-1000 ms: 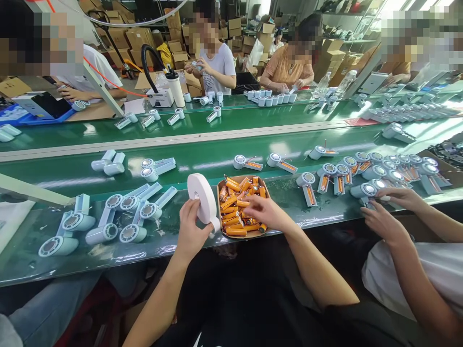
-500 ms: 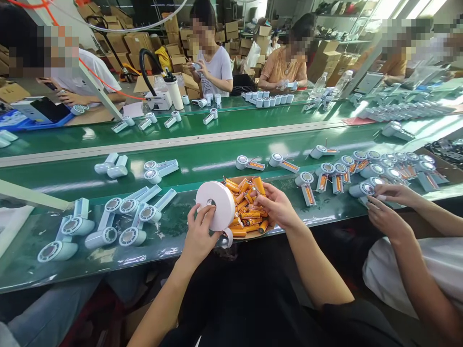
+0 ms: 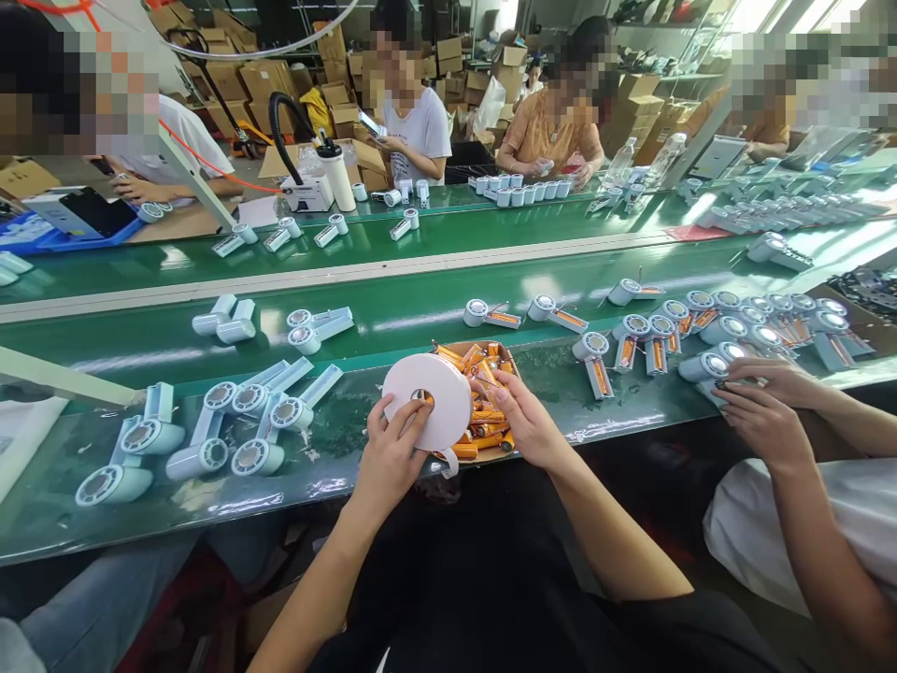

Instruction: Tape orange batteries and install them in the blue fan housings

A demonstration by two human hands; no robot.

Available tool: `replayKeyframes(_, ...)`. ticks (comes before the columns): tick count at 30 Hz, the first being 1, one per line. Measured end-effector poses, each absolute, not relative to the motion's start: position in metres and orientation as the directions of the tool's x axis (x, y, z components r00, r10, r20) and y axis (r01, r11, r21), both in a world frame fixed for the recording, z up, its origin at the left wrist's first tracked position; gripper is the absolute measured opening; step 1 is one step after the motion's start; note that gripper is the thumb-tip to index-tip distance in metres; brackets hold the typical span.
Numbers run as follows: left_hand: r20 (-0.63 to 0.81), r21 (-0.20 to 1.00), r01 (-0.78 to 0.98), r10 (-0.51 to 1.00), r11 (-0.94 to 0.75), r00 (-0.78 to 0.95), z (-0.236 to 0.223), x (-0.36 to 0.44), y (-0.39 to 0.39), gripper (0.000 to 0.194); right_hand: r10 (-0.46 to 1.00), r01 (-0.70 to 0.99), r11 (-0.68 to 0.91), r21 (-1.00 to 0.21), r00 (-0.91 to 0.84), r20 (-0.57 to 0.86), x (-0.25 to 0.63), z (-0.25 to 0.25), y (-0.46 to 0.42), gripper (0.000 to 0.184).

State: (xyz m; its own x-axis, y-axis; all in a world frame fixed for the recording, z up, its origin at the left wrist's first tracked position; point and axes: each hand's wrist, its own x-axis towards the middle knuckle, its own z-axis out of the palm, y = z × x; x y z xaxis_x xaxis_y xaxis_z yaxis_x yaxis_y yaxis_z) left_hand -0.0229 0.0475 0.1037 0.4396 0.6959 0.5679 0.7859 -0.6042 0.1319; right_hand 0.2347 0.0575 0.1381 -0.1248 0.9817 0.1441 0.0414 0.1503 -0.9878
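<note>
My left hand (image 3: 392,449) grips a roll of white tape (image 3: 447,416), fingers at its centre hole. A loose tape end (image 3: 449,461) curls below the roll. Close to the roll's right edge, my right hand (image 3: 529,425) pinches an orange cylindrical battery (image 3: 485,376) with thin wires, partly hidden by the fingers. Both hands are over a shallow cardboard box (image 3: 516,361) heaped with orange batteries (image 3: 483,430); the roll covers its left part.
Pale blue fan housings (image 3: 256,458) lie to the left, and housings with orange batteries (image 3: 595,365) to the right. A green conveyor (image 3: 392,322) runs behind the box. A co-worker's hands (image 3: 763,402) work at the right; other people sit across the line.
The tape roll has shifted slightly right and tilted to face me more. My right hand has lowered the battery and brought it next to the roll.
</note>
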Motion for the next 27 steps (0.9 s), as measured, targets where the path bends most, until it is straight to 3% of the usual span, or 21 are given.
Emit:
replayKeyframes(5, 0.563, 0.095, 0.798, 0.693, -0.595, 0.45, 0.108, -0.023, 0.047, 0.059, 0.972, 0.312, 0.227, -0.923, -0.126, 0.197, 0.233, 0.142, 0.056, 0.044)
replayKeyframes(7, 0.571, 0.064, 0.806, 0.684, -0.589, 0.455, 0.112, -0.024, 0.047, 0.057, 0.968, 0.325, 0.224, -0.919, -0.186, 0.17, 0.233, 0.146, 0.058, 0.039)
replayKeyframes(12, 0.591, -0.023, 0.823, 0.656, -0.568, 0.469, 0.12, -0.021, 0.044, 0.057, 0.973, -0.018, -0.013, -1.0, -0.232, -0.008, 0.238, 0.148, 0.068, 0.05)
replayKeyframes(15, 0.612, -0.042, 0.849, 0.658, -0.526, 0.438, 0.125, -0.015, 0.043, 0.058, 0.988, -0.183, -0.075, -0.98, -0.144, -0.049, 0.239, 0.147, 0.075, 0.046)
replayKeyframes(23, 0.681, 0.031, 0.905, 0.671, -0.425, 0.292, 0.121, 0.016, 0.034, 0.05, 0.933, -0.517, 0.185, -0.836, 0.359, -0.016, 0.195, 0.116, 0.063, 0.046)
replayKeyframes(25, 0.66, 0.093, 0.888, 0.696, -0.45, 0.283, 0.112, 0.024, 0.022, 0.058, 0.928, -0.495, 0.187, -0.848, 0.371, -0.013, 0.205, 0.111, 0.066, 0.045)
replayKeyframes(27, 0.592, 0.144, 0.818, 0.71, -0.558, 0.38, 0.105, 0.028, 0.01, 0.063, 0.926, -0.383, 0.203, -0.901, 0.374, 0.049, 0.242, 0.118, 0.078, 0.041)
